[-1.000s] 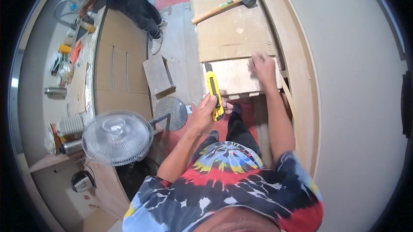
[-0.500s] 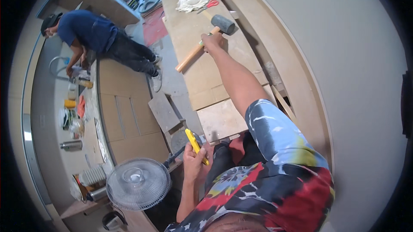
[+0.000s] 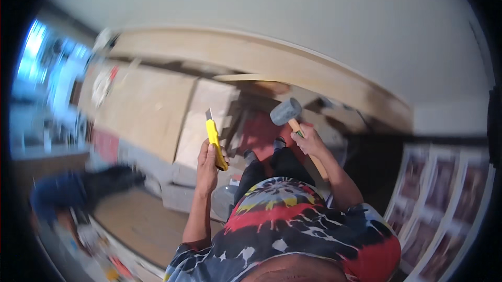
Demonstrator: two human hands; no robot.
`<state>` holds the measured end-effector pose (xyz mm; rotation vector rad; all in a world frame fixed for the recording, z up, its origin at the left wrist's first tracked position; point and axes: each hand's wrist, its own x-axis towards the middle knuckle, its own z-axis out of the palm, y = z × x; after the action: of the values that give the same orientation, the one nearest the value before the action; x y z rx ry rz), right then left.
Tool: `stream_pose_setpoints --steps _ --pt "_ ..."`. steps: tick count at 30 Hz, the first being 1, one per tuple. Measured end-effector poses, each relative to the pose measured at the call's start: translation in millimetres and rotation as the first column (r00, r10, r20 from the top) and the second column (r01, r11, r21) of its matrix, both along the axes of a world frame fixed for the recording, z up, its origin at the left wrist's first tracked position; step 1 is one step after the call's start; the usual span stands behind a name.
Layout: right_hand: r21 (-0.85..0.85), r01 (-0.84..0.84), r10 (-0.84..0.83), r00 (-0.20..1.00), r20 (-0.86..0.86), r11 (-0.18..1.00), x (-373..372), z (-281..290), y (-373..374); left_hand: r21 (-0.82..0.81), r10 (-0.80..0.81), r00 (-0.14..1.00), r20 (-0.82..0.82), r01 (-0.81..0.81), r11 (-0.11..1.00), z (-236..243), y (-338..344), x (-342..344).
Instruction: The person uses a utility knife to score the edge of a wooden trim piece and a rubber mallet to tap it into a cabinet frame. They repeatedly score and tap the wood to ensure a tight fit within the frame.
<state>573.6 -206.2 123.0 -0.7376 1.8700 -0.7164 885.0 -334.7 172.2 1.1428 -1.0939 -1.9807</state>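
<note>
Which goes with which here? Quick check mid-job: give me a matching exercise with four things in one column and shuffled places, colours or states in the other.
1. utility knife
2. mallet
3. tie-dye shirt
4. co-worker

A. in the right hand
B. in blue, toward the picture's left edge
C. in the left hand, blade out
D. black, red and yellow

Pairs: 1-C, 2-A, 3-D, 4-B

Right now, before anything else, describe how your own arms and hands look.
The left hand and right hand are bare, with no gloves visible. The forearms are uncovered too, no watch or bracelet showing. Short sleeves belong to a tie-dye shirt in black, red, pale blue and yellow.
</note>
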Motion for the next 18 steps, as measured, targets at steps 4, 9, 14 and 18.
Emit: stream_pose_setpoints --steps 4,9,14,18 --pt "-0.274 0.259 -0.325 0.917 -0.23 0.926 -13.1 -87.7 162.5 -0.168 -0.46 0.877 0.139 0.479 0.861 -19.6 -2.8 -95.2" --pt "-0.18 0.629 -0.654 0.722 -0.227 0.756 12.3 -116.9 259.1 -0.373 -0.666 0.602 0.442 0.798 0.474 -54.3 41.4 -222.7" --pt "0.045 0.81 -0.81 0.586 -0.019 0.585 5.3 -175.7 329.8 -0.71 -0.54 0.608 0.582 0.704 0.027 -120.1 115.0 -358.5" --pt "0.017 0.832 -0.825 0.553 -0.117 0.555 -29.4 -204.6 375.7 -0.506 -0.565 0.544 0.62 0.828 0.241 -149.3 180.4 -462.5"
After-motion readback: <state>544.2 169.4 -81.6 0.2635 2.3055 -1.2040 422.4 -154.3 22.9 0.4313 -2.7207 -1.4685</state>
